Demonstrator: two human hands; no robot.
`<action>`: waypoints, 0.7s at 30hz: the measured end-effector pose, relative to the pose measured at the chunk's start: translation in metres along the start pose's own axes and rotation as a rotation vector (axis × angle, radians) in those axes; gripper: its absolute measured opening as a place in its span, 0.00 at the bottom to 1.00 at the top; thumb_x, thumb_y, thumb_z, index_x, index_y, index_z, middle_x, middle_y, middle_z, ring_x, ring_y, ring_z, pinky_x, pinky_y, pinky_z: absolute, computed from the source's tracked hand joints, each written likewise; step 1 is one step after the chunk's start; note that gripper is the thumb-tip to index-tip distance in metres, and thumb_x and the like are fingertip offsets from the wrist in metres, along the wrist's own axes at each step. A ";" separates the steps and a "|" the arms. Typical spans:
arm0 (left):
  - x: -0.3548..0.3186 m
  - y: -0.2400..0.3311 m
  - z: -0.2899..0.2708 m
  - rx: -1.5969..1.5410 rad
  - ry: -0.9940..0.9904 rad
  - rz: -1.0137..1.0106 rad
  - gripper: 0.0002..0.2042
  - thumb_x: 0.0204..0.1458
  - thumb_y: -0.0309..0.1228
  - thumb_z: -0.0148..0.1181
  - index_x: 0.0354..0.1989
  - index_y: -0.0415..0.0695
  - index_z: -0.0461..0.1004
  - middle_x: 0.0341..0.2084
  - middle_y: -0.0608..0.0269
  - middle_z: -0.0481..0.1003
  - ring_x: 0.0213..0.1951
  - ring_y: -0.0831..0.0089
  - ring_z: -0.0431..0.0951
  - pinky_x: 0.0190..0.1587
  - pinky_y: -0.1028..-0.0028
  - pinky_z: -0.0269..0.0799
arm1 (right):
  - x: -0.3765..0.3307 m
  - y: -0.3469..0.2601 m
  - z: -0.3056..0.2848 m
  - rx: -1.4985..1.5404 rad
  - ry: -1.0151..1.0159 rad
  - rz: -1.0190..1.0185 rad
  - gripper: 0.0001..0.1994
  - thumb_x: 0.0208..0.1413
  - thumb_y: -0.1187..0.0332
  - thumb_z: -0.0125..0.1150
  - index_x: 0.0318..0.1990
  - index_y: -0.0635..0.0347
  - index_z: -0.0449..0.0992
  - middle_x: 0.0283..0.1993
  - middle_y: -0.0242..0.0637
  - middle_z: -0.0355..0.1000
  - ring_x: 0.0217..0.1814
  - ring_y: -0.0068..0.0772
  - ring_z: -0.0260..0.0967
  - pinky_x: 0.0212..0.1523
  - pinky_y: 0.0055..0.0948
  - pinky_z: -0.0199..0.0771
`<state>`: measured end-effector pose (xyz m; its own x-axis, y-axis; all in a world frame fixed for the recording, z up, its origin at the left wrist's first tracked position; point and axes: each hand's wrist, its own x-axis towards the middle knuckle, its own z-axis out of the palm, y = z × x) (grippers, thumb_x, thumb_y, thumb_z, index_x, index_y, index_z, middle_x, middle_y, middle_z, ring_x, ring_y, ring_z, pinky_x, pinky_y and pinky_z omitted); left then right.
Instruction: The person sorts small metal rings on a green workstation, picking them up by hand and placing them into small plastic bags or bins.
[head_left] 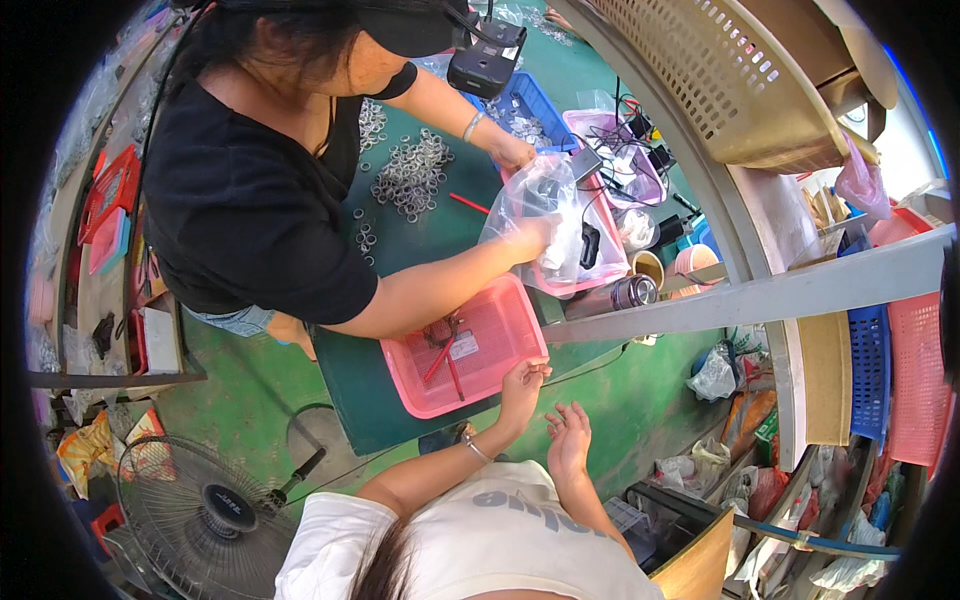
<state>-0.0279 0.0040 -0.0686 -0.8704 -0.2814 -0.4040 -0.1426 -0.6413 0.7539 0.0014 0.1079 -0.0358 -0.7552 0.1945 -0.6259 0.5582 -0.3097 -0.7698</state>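
Note:
My left hand (522,385) reaches forward and its fingers curl on the near right corner of a shallow pink tray (500,330). The tray sits at the front edge of a green table (420,235) and holds red-handled tools (440,355) and a small white card. My right hand (568,440) hovers just below and right of the tray, palm open, fingers apart, holding nothing. Across the table a person in a black top holds a clear plastic bag (545,205) with both hands over a second pink tray (610,270).
A heap of metal rings (410,175) lies mid-table. A blue tray (530,105) stands farther back and a metal cup (630,293) beside the bag. A beige basket (720,70) hangs top right. A floor fan (205,510) stands lower left; bags and crates crowd the right.

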 end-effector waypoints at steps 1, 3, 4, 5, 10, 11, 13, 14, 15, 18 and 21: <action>0.000 -0.001 -0.001 -0.001 0.005 -0.006 0.11 0.53 0.17 0.46 0.44 0.35 0.70 0.34 0.64 0.73 0.39 0.77 0.72 0.45 0.79 0.67 | 0.000 0.000 0.000 -0.003 -0.001 -0.002 0.27 0.55 0.68 0.53 0.61 0.62 0.52 0.49 0.42 0.66 0.41 0.32 0.67 0.45 0.31 0.59; 0.000 -0.004 -0.002 -0.015 0.011 -0.002 0.11 0.53 0.17 0.46 0.43 0.35 0.71 0.34 0.64 0.73 0.39 0.78 0.73 0.44 0.79 0.67 | -0.001 0.000 0.001 -0.005 -0.004 -0.002 0.27 0.55 0.68 0.52 0.61 0.62 0.52 0.48 0.42 0.66 0.40 0.31 0.67 0.44 0.30 0.59; 0.000 -0.005 -0.002 -0.023 0.015 0.000 0.11 0.53 0.17 0.46 0.43 0.35 0.71 0.33 0.64 0.73 0.38 0.78 0.73 0.44 0.79 0.67 | -0.002 0.000 0.001 -0.006 -0.006 -0.002 0.26 0.55 0.68 0.52 0.60 0.62 0.52 0.48 0.41 0.66 0.40 0.31 0.67 0.44 0.29 0.60; -0.001 -0.005 -0.002 -0.023 0.014 0.002 0.11 0.53 0.17 0.46 0.43 0.35 0.71 0.33 0.64 0.73 0.38 0.78 0.73 0.44 0.79 0.67 | -0.001 0.000 0.001 -0.007 -0.005 -0.002 0.26 0.55 0.68 0.52 0.60 0.62 0.52 0.47 0.41 0.66 0.40 0.31 0.67 0.43 0.29 0.60; 0.000 -0.006 -0.005 0.000 0.013 0.006 0.10 0.53 0.17 0.46 0.42 0.36 0.71 0.33 0.65 0.73 0.38 0.78 0.72 0.44 0.80 0.67 | 0.001 0.002 -0.001 0.001 -0.007 -0.013 0.26 0.56 0.68 0.52 0.60 0.63 0.53 0.47 0.41 0.67 0.39 0.31 0.67 0.43 0.29 0.60; 0.000 -0.005 -0.005 -0.002 0.015 0.003 0.10 0.53 0.17 0.46 0.42 0.36 0.71 0.33 0.65 0.73 0.38 0.78 0.72 0.44 0.80 0.67 | 0.001 0.002 -0.001 -0.001 -0.005 -0.012 0.26 0.56 0.68 0.52 0.60 0.63 0.53 0.47 0.41 0.67 0.39 0.31 0.67 0.43 0.29 0.60; -0.001 -0.002 -0.004 -0.006 0.019 -0.004 0.10 0.53 0.17 0.46 0.42 0.36 0.71 0.33 0.65 0.73 0.37 0.79 0.72 0.43 0.80 0.67 | 0.000 0.001 0.000 -0.006 -0.001 -0.010 0.25 0.56 0.68 0.52 0.60 0.63 0.53 0.47 0.41 0.67 0.39 0.31 0.67 0.44 0.29 0.60; -0.002 0.000 -0.004 -0.006 0.022 -0.008 0.11 0.53 0.16 0.46 0.42 0.36 0.71 0.33 0.65 0.73 0.37 0.79 0.72 0.43 0.80 0.67 | 0.000 0.001 0.000 -0.003 0.001 -0.015 0.25 0.55 0.68 0.52 0.60 0.63 0.53 0.46 0.41 0.67 0.39 0.31 0.67 0.43 0.29 0.60; -0.003 0.001 -0.004 -0.007 0.026 -0.012 0.11 0.53 0.16 0.46 0.42 0.36 0.71 0.33 0.65 0.73 0.37 0.79 0.72 0.43 0.80 0.67 | 0.000 0.002 0.001 0.000 0.004 -0.021 0.26 0.55 0.68 0.52 0.60 0.63 0.54 0.46 0.41 0.67 0.39 0.31 0.67 0.43 0.29 0.60; -0.003 0.000 -0.006 -0.012 0.023 0.007 0.11 0.53 0.17 0.46 0.42 0.37 0.71 0.32 0.66 0.73 0.37 0.79 0.72 0.42 0.81 0.66 | 0.002 0.003 0.000 -0.002 0.008 -0.053 0.25 0.55 0.69 0.52 0.59 0.63 0.54 0.44 0.39 0.67 0.38 0.30 0.67 0.42 0.28 0.60; -0.001 -0.003 -0.009 -0.022 0.022 0.010 0.11 0.53 0.17 0.47 0.43 0.37 0.71 0.33 0.66 0.73 0.36 0.80 0.72 0.39 0.82 0.66 | 0.001 0.001 0.002 -0.005 0.019 -0.084 0.24 0.55 0.71 0.53 0.59 0.63 0.54 0.43 0.39 0.68 0.38 0.29 0.67 0.41 0.27 0.61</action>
<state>-0.0222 -0.0002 -0.0745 -0.8610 -0.3032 -0.4082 -0.1238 -0.6537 0.7466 0.0009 0.1054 -0.0369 -0.7929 0.2373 -0.5612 0.4949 -0.2864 -0.8204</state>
